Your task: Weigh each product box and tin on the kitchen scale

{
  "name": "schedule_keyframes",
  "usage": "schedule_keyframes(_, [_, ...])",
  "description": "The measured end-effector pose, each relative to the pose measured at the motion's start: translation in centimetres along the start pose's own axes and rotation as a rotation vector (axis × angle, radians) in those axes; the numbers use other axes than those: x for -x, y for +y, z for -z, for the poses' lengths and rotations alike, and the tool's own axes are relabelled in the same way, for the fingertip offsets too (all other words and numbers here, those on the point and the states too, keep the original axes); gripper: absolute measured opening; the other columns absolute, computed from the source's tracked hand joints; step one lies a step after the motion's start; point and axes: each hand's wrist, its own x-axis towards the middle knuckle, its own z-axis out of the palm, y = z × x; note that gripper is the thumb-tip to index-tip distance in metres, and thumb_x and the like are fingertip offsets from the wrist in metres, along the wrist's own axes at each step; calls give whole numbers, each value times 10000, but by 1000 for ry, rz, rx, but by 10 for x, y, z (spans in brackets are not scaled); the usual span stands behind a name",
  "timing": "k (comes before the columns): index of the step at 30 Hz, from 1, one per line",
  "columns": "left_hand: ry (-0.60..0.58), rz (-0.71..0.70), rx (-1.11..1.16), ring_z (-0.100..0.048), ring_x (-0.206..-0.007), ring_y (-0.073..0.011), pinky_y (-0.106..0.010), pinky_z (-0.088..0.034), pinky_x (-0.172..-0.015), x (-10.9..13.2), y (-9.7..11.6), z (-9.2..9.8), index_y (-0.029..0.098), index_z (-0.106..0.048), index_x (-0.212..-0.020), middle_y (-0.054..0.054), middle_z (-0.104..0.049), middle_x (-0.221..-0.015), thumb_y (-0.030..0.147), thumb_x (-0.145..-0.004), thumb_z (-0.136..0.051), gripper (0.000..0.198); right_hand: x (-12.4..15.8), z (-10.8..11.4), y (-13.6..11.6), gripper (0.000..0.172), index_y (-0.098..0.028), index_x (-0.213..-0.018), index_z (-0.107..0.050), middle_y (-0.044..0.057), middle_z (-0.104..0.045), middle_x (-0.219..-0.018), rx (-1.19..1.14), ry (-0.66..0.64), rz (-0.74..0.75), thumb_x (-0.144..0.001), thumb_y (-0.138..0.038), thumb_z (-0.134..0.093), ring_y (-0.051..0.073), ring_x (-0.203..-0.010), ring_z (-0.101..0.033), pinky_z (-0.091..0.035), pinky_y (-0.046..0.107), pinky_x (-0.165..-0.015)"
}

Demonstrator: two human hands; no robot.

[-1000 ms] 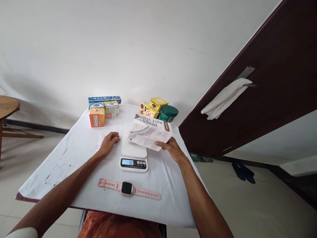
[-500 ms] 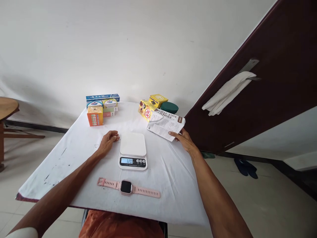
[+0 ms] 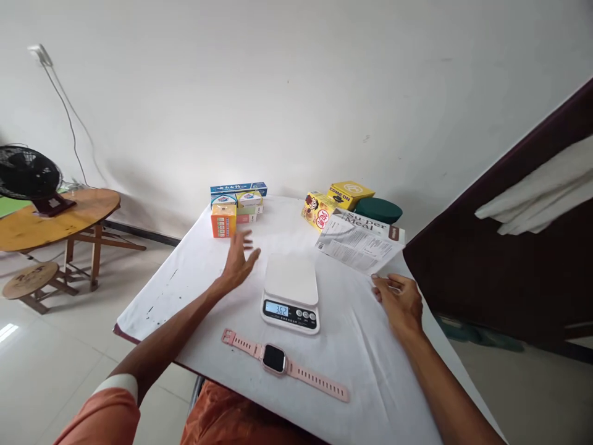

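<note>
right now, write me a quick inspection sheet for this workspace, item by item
Surface: white tablecloth, creased, with some dark marks.
Working items: digital scale, display lit; Super Meal package, in front of the yellow boxes and dark green lid.
Clutter: watch with pink strap, near side of the scale; orange box at the front of a group of boxes.
Fingers: left hand spread and blurred, nearest the orange box; right hand bent at the package's near edge, contact unclear.
Cables: thin cord hanging from a wall plug.
Surroundings: fan on a wooden table; stool below.
</note>
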Motion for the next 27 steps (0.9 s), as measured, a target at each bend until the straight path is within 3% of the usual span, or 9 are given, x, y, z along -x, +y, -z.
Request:
schedule_keyframes(3, [331,-97,-265,-324,-1501,-356,-521,-321,-1224,-33,16,19,183,-349,-1521,-214,-340,-1582,282,-840,-744,793,26,-6,-12,494,-236,-1063,-593,74,-706,-1005,-24,-37,-43,-751,-591,-737,203,-694,-689,-557,354,-612])
schedule_keyframes(6, [480,97,-419,-158,-1567,-425,-592,-194,-1252,-65,13,28,163,-189,-1573,-265,-166,-1658,298,-741,-843,1067,38,-12,-26,432,-233,-1033,-612,56,-713,-941,34,-100,21,-776,-569,-695,215,-711,-695,-560,399,-719])
schedule_keyframes(9, [475,324,-428,-196,-1540,-493,-652,-218,-1209,-82,-3,26,160,-112,-1575,-321,-127,-1642,371,-682,-887,1201,39,-13,-31,381,-235,-989,-632,47,-720,-876,58,-133,59,-784,-554,-670,227,-706,-696,-553,419,-766])
schedule_keyframes(12, [449,426,-427,-284,-1511,-492,-636,-296,-1172,-89,-16,21,145,-104,-1559,-338,-214,-1592,428,-704,-860,1176,38,-12,-31,340,-236,-955,-637,41,-723,-842,18,-145,68,-798,-537,-655,224,-698,-696,-548,401,-753])
schedule_keyframes(18, [430,370,-512,-502,-1374,-391,-491,-422,-1099,-85,-11,29,118,-336,-1407,-258,-479,-1434,409,-697,-837,916,37,-11,-32,264,-229,-926,-633,31,-721,-841,-4,-151,103,-818,-470,-644,188,-658,-663,-539,361,-715])
schedule_keyframes(24, [335,383,-525,-620,-1191,-337,-464,-484,-1043,-48,6,65,157,-466,-1288,-165,-638,-1246,500,-654,-868,825,35,-13,-31,176,-231,-893,-645,30,-704,-809,7,-136,134,-809,-386,-645,201,-749,-650,-524,344,-724])
schedule_keyframes(27, [319,307,-442,-650,-1141,-301,-452,-517,-1021,-31,19,72,193,-473,-1282,-128,-658,-1216,503,-639,-887,825,34,-13,-32,148,-232,-884,-646,25,-699,-798,0,-127,133,-807,-359,-647,195,-749,-639,-524,335,-726])
